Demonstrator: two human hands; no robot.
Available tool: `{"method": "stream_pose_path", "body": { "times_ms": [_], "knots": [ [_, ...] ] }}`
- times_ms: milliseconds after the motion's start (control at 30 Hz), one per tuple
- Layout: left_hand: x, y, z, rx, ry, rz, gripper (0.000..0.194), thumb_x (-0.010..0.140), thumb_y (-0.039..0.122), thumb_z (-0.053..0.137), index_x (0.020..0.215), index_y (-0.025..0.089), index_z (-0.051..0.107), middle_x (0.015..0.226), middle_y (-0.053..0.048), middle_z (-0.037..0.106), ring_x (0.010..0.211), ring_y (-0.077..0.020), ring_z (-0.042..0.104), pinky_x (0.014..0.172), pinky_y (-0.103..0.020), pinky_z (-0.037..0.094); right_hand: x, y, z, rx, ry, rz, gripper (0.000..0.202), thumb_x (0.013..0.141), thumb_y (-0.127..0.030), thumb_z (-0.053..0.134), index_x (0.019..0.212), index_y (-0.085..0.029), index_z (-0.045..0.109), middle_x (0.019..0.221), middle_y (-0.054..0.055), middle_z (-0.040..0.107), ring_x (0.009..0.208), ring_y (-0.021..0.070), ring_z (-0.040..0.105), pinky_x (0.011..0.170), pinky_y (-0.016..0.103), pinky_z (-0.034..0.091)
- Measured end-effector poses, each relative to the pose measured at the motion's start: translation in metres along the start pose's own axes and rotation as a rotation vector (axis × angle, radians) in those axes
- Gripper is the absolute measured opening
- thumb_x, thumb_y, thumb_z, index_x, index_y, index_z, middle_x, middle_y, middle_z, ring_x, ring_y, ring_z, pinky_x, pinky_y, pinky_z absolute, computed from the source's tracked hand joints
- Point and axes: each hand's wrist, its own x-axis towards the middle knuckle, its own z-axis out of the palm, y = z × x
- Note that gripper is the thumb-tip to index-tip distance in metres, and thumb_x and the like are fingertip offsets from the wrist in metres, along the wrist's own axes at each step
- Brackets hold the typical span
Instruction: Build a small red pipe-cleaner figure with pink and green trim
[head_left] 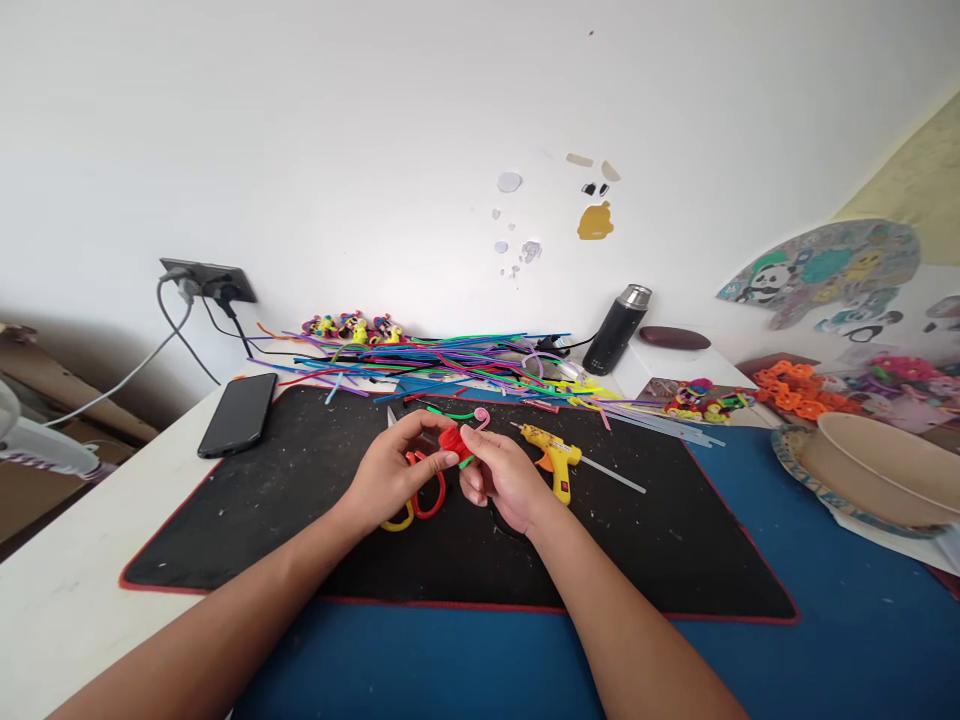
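Both hands (pixel 386 472) (pixel 514 480) hold a small red piece (pixel 451 440).

Bright, diffuse light washes out your far wall (pixel 360 150) and evenly lights your left hand (pixel 384 475) and right hand (pixel 511 485). Shadow darkens the far left; wide-angle distortion stretches the right edge (your bowl (pixel 885 475) looks pulled sideways).

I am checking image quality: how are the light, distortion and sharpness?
Head view: bright, soft light on the wall, dimmer lower left; the bowl looks stretched near the right edge; the red piece between left hand and right hand lacks fine detail.
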Motion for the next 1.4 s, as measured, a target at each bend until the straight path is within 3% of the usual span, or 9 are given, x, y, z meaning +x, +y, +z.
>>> {"method": "stream_pose_path", "body": {
  "times_ms": [133, 233, 367, 467, 633, 867, 1000, 1167, 1400],
  "knots": [
    [-0.002, -0.004, 0.002, 0.006, 0.086, -0.037, 0.036, 0.083, 0.044, 0.084, 0.099, 0.021, 0.061, 0.094, -0.001, 0.067, 0.079, -0.0177, 0.067, 0.072, -0.03, 0.055, 0.002, 0.001, 0.001, -0.054, 0.03, -0.019, 0.057, 0.084, -0.073, 0.071, 0.072, -0.019, 0.057, 0.052, -0.004, 0.056, 0.041, 0.0098, 0.05, 0.04, 0.022, 0.032],
    [-0.003, -0.005, 0.002, -0.006, 0.037, -0.026, 0.04, 0.081, 0.046, 0.086, 0.097, 0.021, 0.059, 0.089, 0.0, 0.066, 0.077, -0.017, 0.065, 0.071, -0.029, 0.052, 0.002, 0.001, 0.002, -0.071, 0.049, -0.044, 0.06, 0.085, -0.075, 0.067, 0.068, -0.019, 0.057, 0.049, -0.004, 0.052, 0.041, 0.0101, 0.05, 0.04, 0.022, 0.032],
    [-0.001, -0.008, 0.001, -0.244, 0.046, -0.015, 0.051, 0.092, 0.066, 0.067, 0.112, 0.019, 0.064, 0.103, -0.008, 0.069, 0.093, -0.0232, 0.067, 0.079, -0.033, 0.054, 0.002, 0.002, 0.001, -0.102, 0.077, -0.053, 0.06, 0.087, -0.075, 0.064, 0.067, -0.019, 0.056, 0.048, -0.004, 0.05, 0.041, 0.0105, 0.049, 0.039, 0.022, 0.032],
    [0.004, -0.012, 0.004, -0.47, 0.129, -0.109, 0.056, 0.102, 0.066, 0.048, 0.128, 0.018, 0.062, 0.116, -0.013, 0.07, 0.106, -0.0275, 0.068, 0.09, -0.04, 0.054, 0.003, 0.005, 0.001, -0.229, 0.085, -0.07, 0.06, 0.09, -0.073, 0.061, 0.063, -0.021, 0.052, 0.046, -0.004, 0.05, 0.04, 0.0105, 0.049, 0.039, 0.022, 0.032],
    [0.004, -0.013, 0.016, -0.64, 0.137, -0.257, 0.055, 0.101, 0.062, 0.053, 0.127, 0.016, 0.064, 0.116, -0.014, 0.073, 0.107, -0.0289, 0.07, 0.1, -0.045, 0.052, 0.002, 0.013, 0.006, -0.427, 0.053, -0.086, 0.054, 0.096, -0.068, 0.055, 0.069, -0.022, 0.052, 0.047, -0.004, 0.054, 0.039, 0.0109, 0.048, 0.041, 0.024, 0.034],
    [0.0, -0.011, 0.029, -0.646, 0.104, -0.319, 0.057, 0.1, 0.064, 0.052, 0.128, 0.015, 0.064, 0.115, -0.015, 0.075, 0.104, -0.0295, 0.071, 0.095, -0.043, 0.052, 0.0, 0.019, 0.013, -0.666, 0.035, -0.103, 0.049, 0.105, -0.054, 0.049, 0.068, -0.022, 0.053, 0.044, -0.004, 0.054, 0.04, 0.0113, 0.049, 0.051, 0.025, 0.041],
    [0.002, -0.01, 0.03, -0.628, 0.124, -0.308, 0.056, 0.101, 0.062, 0.05, 0.129, 0.015, 0.062, 0.115, -0.015, 0.075, 0.105, -0.0299, 0.071, 0.092, -0.041, 0.052, 0.003, 0.026, 0.014, -0.63, 0.052, -0.116, 0.053, 0.105, -0.058, 0.047, 0.066, -0.022, 0.051, 0.042, -0.005, 0.05, 0.04, 0.0122, 0.052, 0.051, 0.025, 0.041],
    [0.002, -0.007, 0.031, -0.601, 0.121, -0.25, 0.053, 0.103, 0.057, 0.047, 0.132, 0.015, 0.061, 0.114, -0.013, 0.076, 0.108, -0.0287, 0.07, 0.1, -0.043, 0.05, 0.004, 0.032, 0.016, -0.603, 0.061, -0.137, 0.054, 0.103, -0.065, 0.046, 0.07, -0.023, 0.052, 0.042, -0.005, 0.049, 0.038, 0.013, 0.051, 0.048, 0.025, 0.038],
    [0.0, -0.009, 0.031, -0.561, 0.141, -0.223, 0.053, 0.104, 0.054, 0.046, 0.138, 0.015, 0.06, 0.118, -0.014, 0.075, 0.113, -0.0287, 0.067, 0.099, -0.043, 0.05, 0.004, 0.031, 0.021, -0.641, 0.066, -0.132, 0.054, 0.105, -0.064, 0.045, 0.069, -0.023, 0.051, 0.04, -0.005, 0.051, 0.036, 0.012, 0.049, 0.049, 0.025, 0.037]
  ]
}}
